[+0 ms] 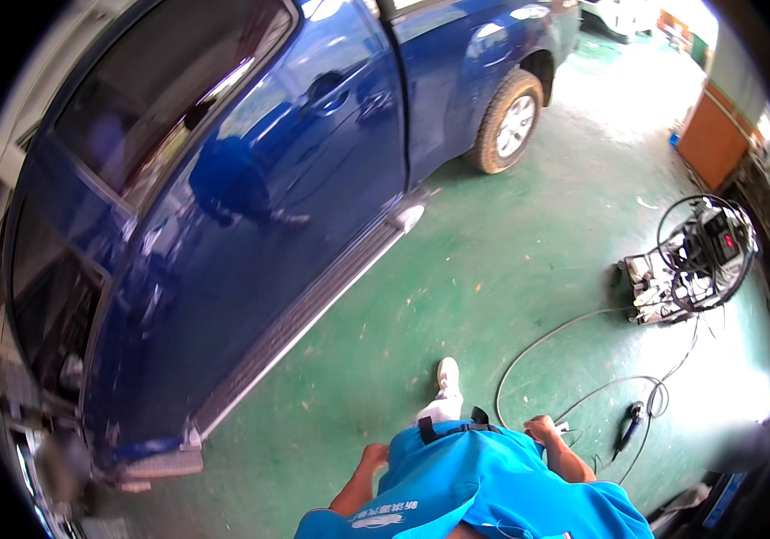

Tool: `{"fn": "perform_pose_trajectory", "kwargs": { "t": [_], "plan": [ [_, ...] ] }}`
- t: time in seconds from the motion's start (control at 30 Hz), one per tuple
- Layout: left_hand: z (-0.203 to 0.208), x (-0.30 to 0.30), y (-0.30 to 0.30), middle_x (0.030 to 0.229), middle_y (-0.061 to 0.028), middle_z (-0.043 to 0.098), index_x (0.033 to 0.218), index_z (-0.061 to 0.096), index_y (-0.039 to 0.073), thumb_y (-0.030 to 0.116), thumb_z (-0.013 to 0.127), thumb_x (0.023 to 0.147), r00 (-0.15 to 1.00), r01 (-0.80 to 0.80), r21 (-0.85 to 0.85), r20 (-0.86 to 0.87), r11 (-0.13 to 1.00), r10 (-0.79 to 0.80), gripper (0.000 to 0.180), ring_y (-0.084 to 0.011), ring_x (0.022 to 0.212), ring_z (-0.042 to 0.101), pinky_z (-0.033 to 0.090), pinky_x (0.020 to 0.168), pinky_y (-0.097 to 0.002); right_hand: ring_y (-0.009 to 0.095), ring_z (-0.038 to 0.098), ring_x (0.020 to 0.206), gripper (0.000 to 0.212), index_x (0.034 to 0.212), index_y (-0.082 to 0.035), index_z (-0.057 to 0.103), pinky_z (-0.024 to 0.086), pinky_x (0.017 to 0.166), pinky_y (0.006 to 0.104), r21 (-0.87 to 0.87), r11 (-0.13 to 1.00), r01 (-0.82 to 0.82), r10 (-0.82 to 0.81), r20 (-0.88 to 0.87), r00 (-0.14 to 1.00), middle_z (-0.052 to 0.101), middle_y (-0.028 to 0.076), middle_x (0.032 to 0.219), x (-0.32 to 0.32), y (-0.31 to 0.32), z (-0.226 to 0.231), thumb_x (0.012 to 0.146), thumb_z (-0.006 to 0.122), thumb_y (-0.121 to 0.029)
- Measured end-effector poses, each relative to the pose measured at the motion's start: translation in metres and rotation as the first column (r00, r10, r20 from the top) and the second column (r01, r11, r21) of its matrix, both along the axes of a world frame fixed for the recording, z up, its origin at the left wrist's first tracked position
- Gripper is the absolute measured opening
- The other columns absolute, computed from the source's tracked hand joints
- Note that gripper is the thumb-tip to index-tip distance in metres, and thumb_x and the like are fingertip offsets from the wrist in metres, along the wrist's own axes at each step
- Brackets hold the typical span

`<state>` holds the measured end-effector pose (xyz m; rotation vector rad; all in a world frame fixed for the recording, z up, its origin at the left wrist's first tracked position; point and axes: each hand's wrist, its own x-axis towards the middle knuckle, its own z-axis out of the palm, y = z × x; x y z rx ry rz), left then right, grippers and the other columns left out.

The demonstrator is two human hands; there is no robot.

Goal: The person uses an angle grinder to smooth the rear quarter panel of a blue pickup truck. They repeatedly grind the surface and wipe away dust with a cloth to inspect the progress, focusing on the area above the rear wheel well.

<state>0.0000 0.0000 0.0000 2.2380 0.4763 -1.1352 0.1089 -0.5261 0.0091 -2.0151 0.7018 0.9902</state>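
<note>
My left hand (374,455) hangs at my left side, beside my blue shirt (493,467). Its fingers are too small and hidden to read. Held at my right hip, my right hand (541,428) is curled closed. A small pale piece (562,428) shows right at its fingers; what it is, and whether I grip it, is unclear. A black hand-held tool (628,431) with a cord lies on the green floor (385,359) to the right of that hand. Ahead and left stands a blue pickup truck (313,180), its doors shut, with a side step (304,314) along its lower edge.
A wheeled cart (659,287) at the right carries a machine with a red display (728,241) and coiled black hoses. From it a grey cable (529,346) loops over the floor towards me. An orange-brown panel (713,139) stands at the far right.
</note>
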Motion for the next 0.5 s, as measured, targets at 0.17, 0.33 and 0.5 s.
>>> {"fn": "perform_pose_trajectory", "kwargs": {
  "t": [0.17,0.33,0.5],
  "plan": [
    [-0.007,0.164,0.025,0.095,-0.0132,0.077,0.113,0.074,0.000,0.031,0.066,0.099,0.813,-0.552,-0.278,0.029,0.786,0.582,0.035,-0.0202,0.085,0.074,0.059,0.077,-0.0368,0.023,0.069,0.064,0.021,0.102,0.003,0.075,0.056,0.057,0.0371,0.080,0.917,0.391,-0.396,0.062,0.916,0.073,0.012,0.079,0.042,-0.016,0.009,0.094,0.072,-0.017],
    [0.033,0.315,0.040,0.103,-0.0136,0.078,0.123,0.072,0.001,0.027,0.064,0.100,0.898,-0.374,-0.274,0.135,0.886,0.420,0.036,-0.0194,0.087,0.074,0.059,0.078,-0.0344,0.022,0.071,0.072,0.027,0.109,0.004,0.072,0.056,0.064,0.0355,0.188,0.810,0.556,-0.585,0.181,0.790,0.074,0.013,0.089,0.083,0.001,0.064,0.096,0.065,-0.018],
    [0.012,0.386,0.055,0.120,-0.0169,0.075,0.129,0.067,-0.002,0.027,0.067,0.099,0.953,-0.153,-0.205,0.228,0.967,0.200,0.042,-0.0240,0.106,0.072,0.057,0.092,-0.0396,0.020,0.069,0.066,0.026,0.106,0.005,0.073,0.054,0.058,0.0336,0.205,0.753,0.626,-0.656,0.145,0.741,0.073,0.011,0.081,0.087,0.019,0.049,0.093,0.068,-0.017]
  ]
}}
